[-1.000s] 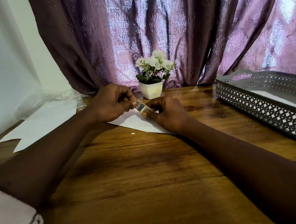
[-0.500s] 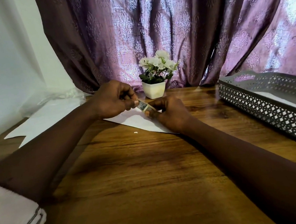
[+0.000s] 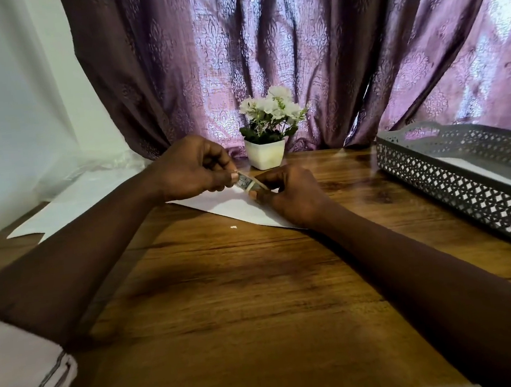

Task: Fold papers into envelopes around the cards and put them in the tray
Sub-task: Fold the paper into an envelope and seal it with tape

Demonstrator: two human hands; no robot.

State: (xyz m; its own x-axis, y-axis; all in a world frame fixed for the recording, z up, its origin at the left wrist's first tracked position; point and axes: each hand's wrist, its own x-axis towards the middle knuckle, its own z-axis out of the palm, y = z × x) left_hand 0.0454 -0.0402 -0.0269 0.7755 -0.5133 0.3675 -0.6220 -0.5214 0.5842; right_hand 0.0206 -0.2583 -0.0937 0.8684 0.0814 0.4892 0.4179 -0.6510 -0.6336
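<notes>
Still, left hand (image 3: 188, 168) and right hand (image 3: 292, 197) pinch the card (image 3: 246, 183) over the paper (image 3: 230, 205).

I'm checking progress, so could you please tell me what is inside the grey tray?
Inside the grey tray, white paper lies flat on the bottom. The tray's near wall covers part of it, so the number of pieces cannot be told.

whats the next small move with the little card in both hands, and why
Probably lay the small printed card flat on the white paper sheet beneath it: the left hand and right hand both pinch it just above that sheet, which lies flat.
</notes>
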